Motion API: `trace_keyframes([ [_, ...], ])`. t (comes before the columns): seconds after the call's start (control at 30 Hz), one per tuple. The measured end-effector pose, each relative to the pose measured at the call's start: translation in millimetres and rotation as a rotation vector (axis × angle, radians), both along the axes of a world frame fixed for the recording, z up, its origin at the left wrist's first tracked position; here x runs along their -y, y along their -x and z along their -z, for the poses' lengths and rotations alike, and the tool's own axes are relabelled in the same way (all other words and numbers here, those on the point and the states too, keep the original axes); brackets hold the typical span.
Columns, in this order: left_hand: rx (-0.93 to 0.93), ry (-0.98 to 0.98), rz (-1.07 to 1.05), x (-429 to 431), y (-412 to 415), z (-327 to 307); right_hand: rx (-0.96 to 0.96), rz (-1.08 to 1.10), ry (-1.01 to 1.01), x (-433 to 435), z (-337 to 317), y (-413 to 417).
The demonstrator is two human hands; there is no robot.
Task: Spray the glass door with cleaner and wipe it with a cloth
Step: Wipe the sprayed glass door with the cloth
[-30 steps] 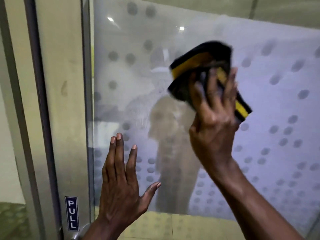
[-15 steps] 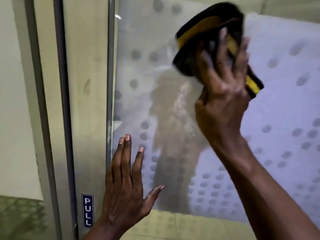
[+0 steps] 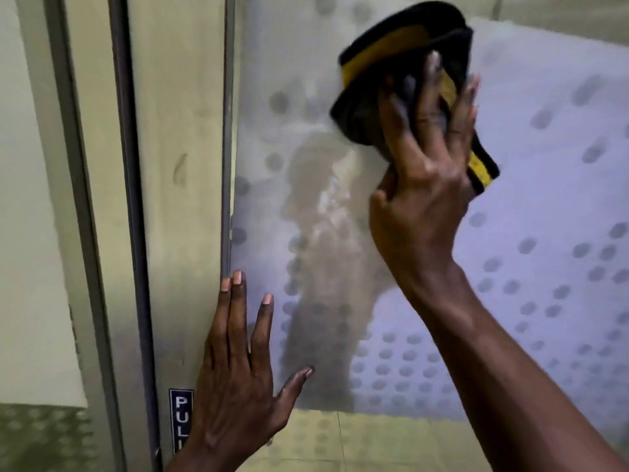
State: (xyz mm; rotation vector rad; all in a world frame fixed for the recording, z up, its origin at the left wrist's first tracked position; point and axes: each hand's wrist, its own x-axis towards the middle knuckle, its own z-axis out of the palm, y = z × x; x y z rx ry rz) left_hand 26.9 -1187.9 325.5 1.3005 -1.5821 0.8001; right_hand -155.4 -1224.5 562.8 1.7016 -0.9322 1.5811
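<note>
The glass door (image 3: pixel 544 206) fills the right of the view, with grey dots showing through it and a dim reflection in its middle. My right hand (image 3: pixel 425 165) presses a black and yellow cloth (image 3: pixel 384 63) flat against the upper glass. My left hand (image 3: pixel 238 362) lies open with spread fingers low on the glass, beside the door's metal frame (image 3: pixel 180 199). A wet smear runs down the pane below the cloth. No spray bottle is in view.
A blue PULL sticker (image 3: pixel 178 417) sits low on the frame, partly behind my left hand. A dark seal strip (image 3: pixel 126 165) runs down the frame's left side, with a pale wall (image 3: pixel 23 199) beyond it. Yellowish floor tiles (image 3: pixel 357 444) show through the bottom of the glass.
My right hand has carried the cloth up the glass and slightly to the right. My left hand stays flat on the lower pane; the view has shifted so the frame sits further right.
</note>
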Motion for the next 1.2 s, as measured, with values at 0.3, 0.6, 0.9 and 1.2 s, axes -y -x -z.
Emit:
trace_keyframes([
  [0.3, -0.053, -0.003, 0.031, -3.8, -1.4, 5.4, -0.299, 0.097, -0.232, -27.1, 193.0, -16.6],
  [0.6, -0.052, 0.029, 0.063, -0.1, 3.5, 6.1, 0.027, 0.073, -0.067, -8.8, 52.4, -1.1],
  [0.9, -0.099, 0.061, 0.081, 10.9, 9.6, 11.6, -0.222, 0.071, -0.049, -7.9, 108.1, -11.0],
  [1.2, -0.099, 0.084, 0.060, 4.8, 35.1, 1.1, -0.193, 0.044, -0.157, -14.7, 181.3, 13.6],
])
